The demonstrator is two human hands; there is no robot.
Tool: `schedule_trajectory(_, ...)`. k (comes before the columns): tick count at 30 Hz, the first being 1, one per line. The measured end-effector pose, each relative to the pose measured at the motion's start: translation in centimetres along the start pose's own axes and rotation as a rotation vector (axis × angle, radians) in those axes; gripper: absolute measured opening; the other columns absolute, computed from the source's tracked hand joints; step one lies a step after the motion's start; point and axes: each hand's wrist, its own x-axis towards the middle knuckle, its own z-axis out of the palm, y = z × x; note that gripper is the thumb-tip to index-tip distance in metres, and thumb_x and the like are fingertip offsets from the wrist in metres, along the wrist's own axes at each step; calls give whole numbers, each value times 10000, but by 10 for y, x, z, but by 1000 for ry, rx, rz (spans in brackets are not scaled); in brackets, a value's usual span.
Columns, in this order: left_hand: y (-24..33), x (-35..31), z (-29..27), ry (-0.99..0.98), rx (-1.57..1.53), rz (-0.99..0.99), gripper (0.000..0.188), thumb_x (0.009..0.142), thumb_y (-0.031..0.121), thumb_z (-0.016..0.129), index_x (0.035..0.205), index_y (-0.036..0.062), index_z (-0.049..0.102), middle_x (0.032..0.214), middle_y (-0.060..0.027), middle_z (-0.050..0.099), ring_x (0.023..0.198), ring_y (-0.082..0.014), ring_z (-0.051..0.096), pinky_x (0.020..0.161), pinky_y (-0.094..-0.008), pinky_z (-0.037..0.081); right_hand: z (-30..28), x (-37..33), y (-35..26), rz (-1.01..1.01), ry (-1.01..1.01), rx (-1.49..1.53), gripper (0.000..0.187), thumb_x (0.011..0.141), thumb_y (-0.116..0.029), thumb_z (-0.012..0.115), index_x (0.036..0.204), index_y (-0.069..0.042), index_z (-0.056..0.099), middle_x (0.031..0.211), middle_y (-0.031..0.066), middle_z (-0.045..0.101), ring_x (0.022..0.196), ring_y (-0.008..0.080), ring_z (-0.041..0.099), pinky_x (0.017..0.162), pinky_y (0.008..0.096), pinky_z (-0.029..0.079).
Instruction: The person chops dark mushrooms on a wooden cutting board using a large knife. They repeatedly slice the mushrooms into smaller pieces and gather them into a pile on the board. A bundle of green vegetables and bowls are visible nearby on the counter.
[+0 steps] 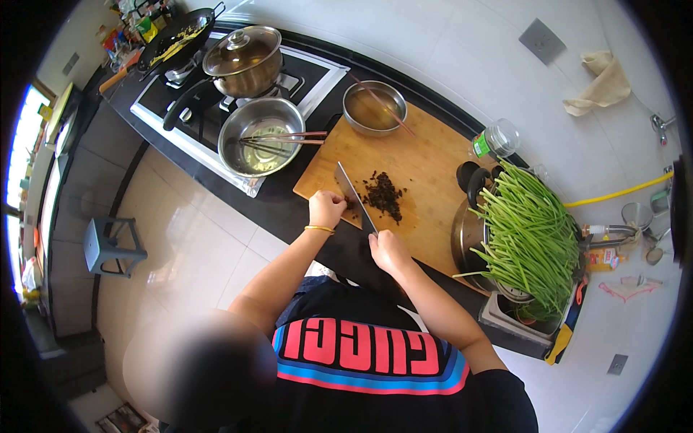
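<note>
My right hand [390,251] is closed round the handle of a kitchen knife [354,195], whose broad blade slants up and left across the wooden cutting board [426,166]. Left of the blade, near the board's edge, my left hand [327,209] has its fingers curled together and pressed down. A dark bit of food shows at those fingertips, mostly hidden by them. Just right of the blade lies a loose heap of finely chopped dark brown food [383,196]. At the board's far side stands a steel bowl [375,108] of brownish liquid, with chopsticks across its rim.
A steel basin [261,137] with chopsticks and a whisk sits left of the board. Behind it, a lidded pot [243,61] and a black wok [177,43] are on the stove. Long green stalks [530,238] pile up at right, near a glass jar [497,138]. A stool [113,247] stands on the floor.
</note>
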Motion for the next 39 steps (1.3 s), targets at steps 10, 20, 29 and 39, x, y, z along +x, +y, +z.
schedule_trajectory(10, 3, -1, -5, -117, -104, -74, 143, 624, 128, 649, 688, 1, 667, 620, -134, 627, 586, -251, 624, 601, -312, 503, -20, -17, 13, 117, -20, 90, 351, 842, -240, 486, 716, 70, 593, 699, 284, 567, 706, 436, 562, 649, 464, 452)
schedule_trajectory(20, 5, 37, -15, -435, 116, 675, 285, 608, 73, 690, 889, 79, 642, 1000, -109, 547, 855, -257, 567, 736, -342, 471, -37, -30, 19, 208, -18, 117, 354, 835, -251, 491, 726, 68, 601, 703, 286, 566, 721, 433, 561, 655, 463, 446)
schedule_trajectory(29, 7, 48, 2, -606, 235, 674, 198, 603, 131, 704, 783, 65, 651, 817, -95, 582, 796, -291, 561, 717, -382, 453, -28, -35, 30, 234, -16, 136, 371, 833, -255, 493, 716, 82, 594, 700, 295, 562, 719, 433, 564, 664, 466, 444)
schedule_trajectory(39, 8, 2, -1, -160, -59, 357, 255, 561, 127, 723, 786, 31, 652, 806, -106, 599, 756, -293, 558, 707, -355, 461, -23, -44, 14, 124, -7, -23, 353, 841, -234, 484, 700, 69, 596, 685, 280, 568, 697, 425, 571, 657, 458, 459)
